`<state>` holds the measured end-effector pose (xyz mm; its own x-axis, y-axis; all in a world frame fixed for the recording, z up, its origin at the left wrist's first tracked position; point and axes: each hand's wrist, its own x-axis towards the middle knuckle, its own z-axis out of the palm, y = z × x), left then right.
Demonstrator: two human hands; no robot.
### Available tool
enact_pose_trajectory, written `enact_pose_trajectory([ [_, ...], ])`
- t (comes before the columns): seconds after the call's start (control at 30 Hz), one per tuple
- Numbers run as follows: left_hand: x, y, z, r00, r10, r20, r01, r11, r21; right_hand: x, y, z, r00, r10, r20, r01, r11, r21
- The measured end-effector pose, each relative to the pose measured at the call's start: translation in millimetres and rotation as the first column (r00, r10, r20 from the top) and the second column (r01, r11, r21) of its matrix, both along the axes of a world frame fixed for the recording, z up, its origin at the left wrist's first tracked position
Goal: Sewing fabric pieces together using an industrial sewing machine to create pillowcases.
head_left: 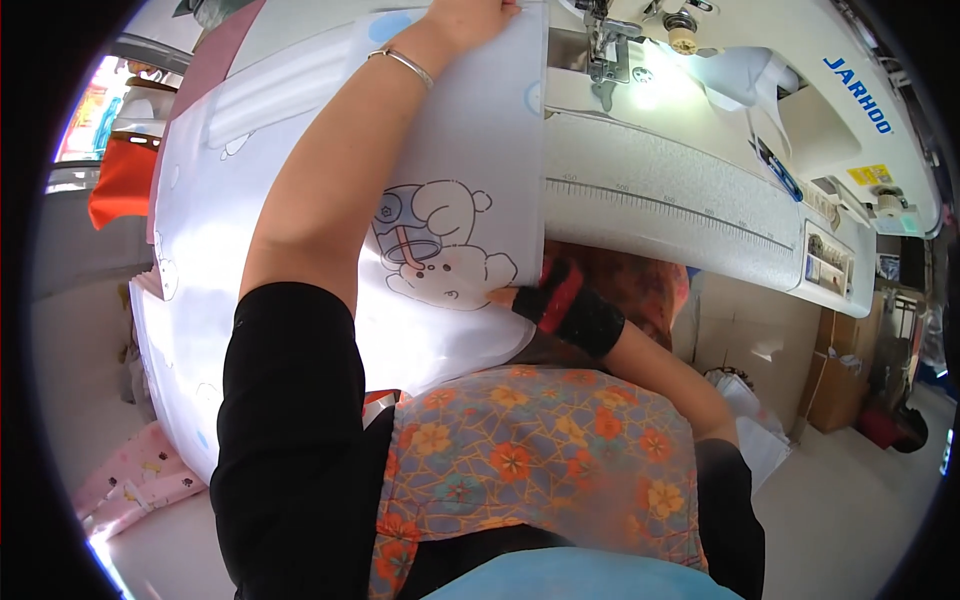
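Note:
A white printed sheet (470,130), thin and smooth like plastic or coated cloth, spreads over the left of the sewing machine bed and hangs toward my lap. It bears a cartoon animal with a cup. My left hand (468,22), with a bracelet at the wrist, rests on the sheet's far part, left of the presser foot (606,65); its fingers are largely cut off by the top edge. At the sheet's near right edge, my right hand (565,305) wears a black and red fingerless glove. A fingertip presses on top of the sheet while the other fingers are hidden, pinching the edge.
The white sewing machine (840,120) has a lit needle area and a ruler-marked front edge (670,200). Blue-handled thread snips (778,170) lie on its bed. Pink fabric (145,480) hangs at lower left, near an orange cloth (125,180). A cardboard box (840,365) stands at right.

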<state>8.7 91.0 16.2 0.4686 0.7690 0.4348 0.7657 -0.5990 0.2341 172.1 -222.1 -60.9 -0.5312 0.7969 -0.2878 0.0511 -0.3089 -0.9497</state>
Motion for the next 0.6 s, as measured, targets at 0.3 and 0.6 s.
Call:
enact_pose_trajectory([
  [0.3,10.9,-25.6,2.1,0.992,0.113,0.061,-0.126,0.951,0.284,-5.9,4.1,27.5,0.994,0.093,0.049,-0.087,0.989,-0.122],
  [0.6,21.2,-66.9,38.1,0.964,0.094,-0.249,-0.120,0.989,-0.092,-20.5,5.2,46.4,0.892,-0.274,-0.359,0.148,0.928,-0.341],
])
